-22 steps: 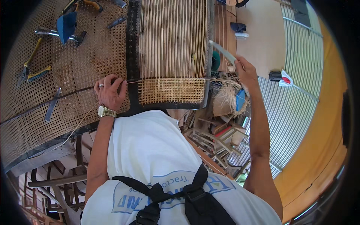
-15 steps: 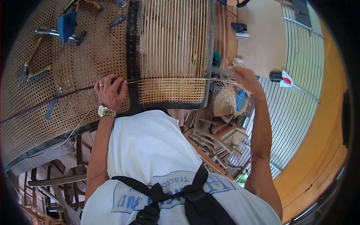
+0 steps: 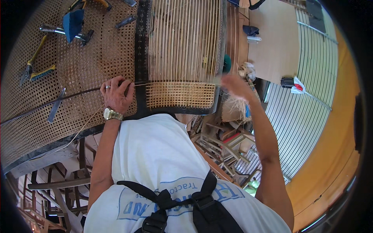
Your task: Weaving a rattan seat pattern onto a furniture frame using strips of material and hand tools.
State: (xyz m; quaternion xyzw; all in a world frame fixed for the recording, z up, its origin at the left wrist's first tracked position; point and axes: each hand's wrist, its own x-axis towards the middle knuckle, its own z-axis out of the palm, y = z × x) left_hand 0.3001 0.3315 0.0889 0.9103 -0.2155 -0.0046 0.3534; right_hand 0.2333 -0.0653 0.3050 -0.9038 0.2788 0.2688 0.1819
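Observation:
A rattan cane panel (image 3: 180,95) lies before me in a dark frame, its near part woven in an open grid and its far part strung with lengthwise strands (image 3: 178,39). A long, thin dark strip (image 3: 77,93) runs from the far left, under my left hand, toward the edge of the weave. My left hand (image 3: 117,93), with a watch on its wrist, rests on finished cane webbing (image 3: 97,58), thumb and fingers closed on the strip. Beside the frame's right edge is my right hand (image 3: 236,87), smeared by motion; whatever it holds cannot be made out.
Pliers (image 3: 26,73), a hammer (image 3: 83,37), a blue block (image 3: 73,25) and a flat metal blade (image 3: 56,105) lie on the webbing at left. Loose cane fibres (image 3: 235,103) hang at right. Wooden chair frames (image 3: 223,145) are stacked below. A pale board (image 3: 274,39) stands beyond.
My right hand has swung left, closer to the frame's right edge. My left hand keeps its place on the strip. The whole view has shifted slightly.

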